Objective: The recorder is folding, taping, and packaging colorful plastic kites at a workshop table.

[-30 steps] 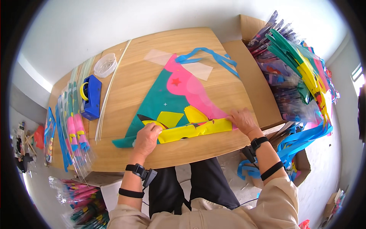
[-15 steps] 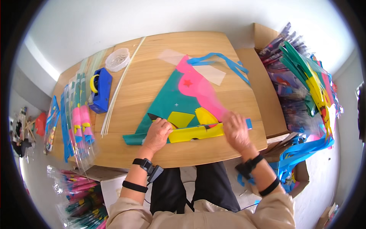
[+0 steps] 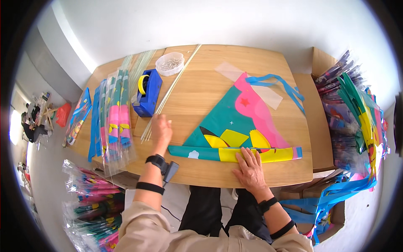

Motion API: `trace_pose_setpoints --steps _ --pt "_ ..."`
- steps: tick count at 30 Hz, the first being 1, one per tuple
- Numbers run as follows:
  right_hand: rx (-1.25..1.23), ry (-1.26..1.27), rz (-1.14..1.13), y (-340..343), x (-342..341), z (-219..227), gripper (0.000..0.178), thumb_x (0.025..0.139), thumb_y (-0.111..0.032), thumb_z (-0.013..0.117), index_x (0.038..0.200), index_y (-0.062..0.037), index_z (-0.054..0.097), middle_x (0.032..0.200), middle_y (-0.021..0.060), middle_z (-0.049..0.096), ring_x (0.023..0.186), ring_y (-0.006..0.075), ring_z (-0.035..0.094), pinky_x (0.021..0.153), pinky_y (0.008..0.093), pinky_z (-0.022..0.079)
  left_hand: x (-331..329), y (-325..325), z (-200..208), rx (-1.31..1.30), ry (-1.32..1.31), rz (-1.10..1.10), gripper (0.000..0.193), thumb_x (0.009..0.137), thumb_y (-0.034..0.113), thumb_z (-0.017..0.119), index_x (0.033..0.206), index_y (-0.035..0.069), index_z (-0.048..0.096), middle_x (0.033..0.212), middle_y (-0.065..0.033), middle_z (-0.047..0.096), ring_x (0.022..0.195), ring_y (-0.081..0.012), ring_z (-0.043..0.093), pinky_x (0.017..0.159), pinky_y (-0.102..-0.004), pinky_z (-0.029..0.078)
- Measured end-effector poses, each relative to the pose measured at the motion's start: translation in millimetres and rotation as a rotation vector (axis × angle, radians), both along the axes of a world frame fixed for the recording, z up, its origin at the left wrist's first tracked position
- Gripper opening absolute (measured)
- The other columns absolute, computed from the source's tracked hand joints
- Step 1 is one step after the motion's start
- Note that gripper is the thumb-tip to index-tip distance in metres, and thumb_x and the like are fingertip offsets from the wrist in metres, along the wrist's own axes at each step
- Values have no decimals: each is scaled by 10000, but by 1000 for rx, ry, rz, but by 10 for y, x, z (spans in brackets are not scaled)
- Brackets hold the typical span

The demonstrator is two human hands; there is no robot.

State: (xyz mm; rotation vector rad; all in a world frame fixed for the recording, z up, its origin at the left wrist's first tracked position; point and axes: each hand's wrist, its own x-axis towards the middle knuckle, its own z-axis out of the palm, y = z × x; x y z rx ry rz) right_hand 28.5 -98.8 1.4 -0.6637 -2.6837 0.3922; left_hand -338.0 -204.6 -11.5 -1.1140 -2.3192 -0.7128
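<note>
A triangular plastic kite sheet [image 3: 235, 122], green and pink with yellow shapes and a red star, lies flat on the table. Its near edge is folded over into a long strip [image 3: 226, 154], green, yellow and pink. My right hand [image 3: 250, 168] rests on this strip with fingers stretched out flat, pressing it. My left hand [image 3: 161, 133] is off the sheet, beside the near ends of several thin white rods [image 3: 176, 82]. Its fingers are partly curled and the tips are hidden, so I cannot see whether they touch a rod.
A blue tape dispenser [image 3: 148, 93] and a clear tub of small pieces [image 3: 170, 64] stand left of the rods. Packed kites [image 3: 119, 113] lie at the table's left. A blue ribbon [image 3: 289, 90] trails from the kite's tip. Cardboard boxes [image 3: 312, 122] with bagged kites stand right.
My left hand has let go of the folded edge and moved left to the rods. The right hand has slid inward along the strip and lies flat. The view has shifted left.
</note>
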Motion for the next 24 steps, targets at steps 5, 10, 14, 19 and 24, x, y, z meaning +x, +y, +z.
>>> trace_pose_setpoints --steps 5,10,14,19,24 --pt "-16 5 -7 -14 3 25 572 842 -284 676 1346 -65 517 1474 151 409 1379 320 370 1163 526 204 -274 -296 77 -171 -309 222 196 785 100 719 900 -26 622 927 -221 622 898 -409 617 749 -486 499" --pt "-15 0 -10 -14 -1 6 573 839 -279 678 1347 -69 517 1475 147 408 1383 319 364 1167 516 200 -384 -300 -25 -237 -351 274 108 796 80 667 870 2 654 867 -213 666 835 -411 645 719 -491 510" --pt "-18 0 -4 -25 -6 26 565 839 -272 676 1339 -60 519 1474 146 411 1384 317 364 1165 509 205 -456 -320 -122 -281 -196 207 135 793 24 618 926 17 634 852 -203 652 805 -402 642 696 -472 509" --pt "-23 1 -8 -22 -13 44 551 843 -268 665 1330 -53 521 1468 144 419 1383 316 365 1164 503 207 -171 -311 -34 168 -326 -28 183 813 -72 547 964 23 587 821 -154 591 780 -348 603 698 -422 488" --pt "-9 5 -22 1 18 11 547 850 -276 653 1334 -58 520 1469 146 418 1384 316 364 1166 500 207 545 -384 372 221 -472 -356 203 821 -124 523 940 33 575 856 -124 548 830 -313 565 740 -378 469"
